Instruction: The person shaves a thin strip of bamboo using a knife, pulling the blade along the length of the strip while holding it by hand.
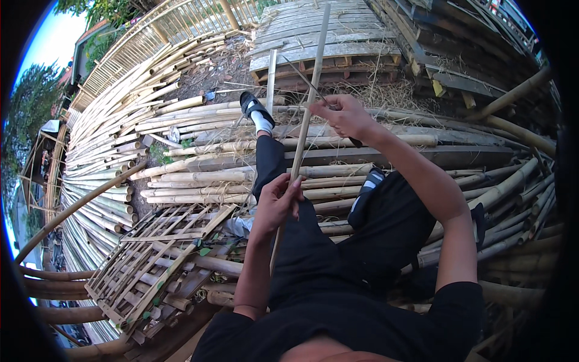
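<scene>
A long, narrow bamboo strip runs up and away from my lap, slightly tilted to the right. My left hand is closed round its lower part, fingers wrapped against the thumb. Farther up, my right hand grips a knife with a thin dark blade. The blade points to the far left and crosses the strip, apparently touching it; exact contact is hard to make out. The knife's handle end shows below my right palm. The strip's lower end passes behind my left wrist, between my legs.
Bamboo poles lie around and under my outstretched legs. A pale flat slat rises beside my sandalled foot. A wooden pallet stack stands ahead, stacked planks at far right, a bamboo lattice at left.
</scene>
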Motion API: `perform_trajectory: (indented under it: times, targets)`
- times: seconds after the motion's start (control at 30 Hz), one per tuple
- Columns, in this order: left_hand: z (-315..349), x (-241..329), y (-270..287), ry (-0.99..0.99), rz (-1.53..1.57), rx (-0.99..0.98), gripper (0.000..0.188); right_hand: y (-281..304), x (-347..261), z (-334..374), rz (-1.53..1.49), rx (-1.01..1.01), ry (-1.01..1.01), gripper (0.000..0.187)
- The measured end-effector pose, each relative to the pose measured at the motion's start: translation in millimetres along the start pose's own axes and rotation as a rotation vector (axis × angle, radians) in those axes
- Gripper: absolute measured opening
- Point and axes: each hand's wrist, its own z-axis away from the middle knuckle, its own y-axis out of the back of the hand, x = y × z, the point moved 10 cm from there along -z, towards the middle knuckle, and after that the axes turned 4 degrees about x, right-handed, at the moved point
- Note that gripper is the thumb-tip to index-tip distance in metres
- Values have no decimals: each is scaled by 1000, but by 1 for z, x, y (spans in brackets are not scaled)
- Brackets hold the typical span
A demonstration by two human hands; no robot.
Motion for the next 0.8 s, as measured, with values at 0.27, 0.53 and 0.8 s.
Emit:
perform_trajectory:
  times: [0.27,0.53,0.8]
  targets:
    - [2,-16,-24,53,-111,-191,64,38,22,-7,-329,144,-141,23]
    - [18,-47,-14,65,-255,-264,101,59,40,-16,-284,173,-132,25]
    - [11,-54,4,-9,-582,-199,132,58,43,-18,-253,164,-121,28]
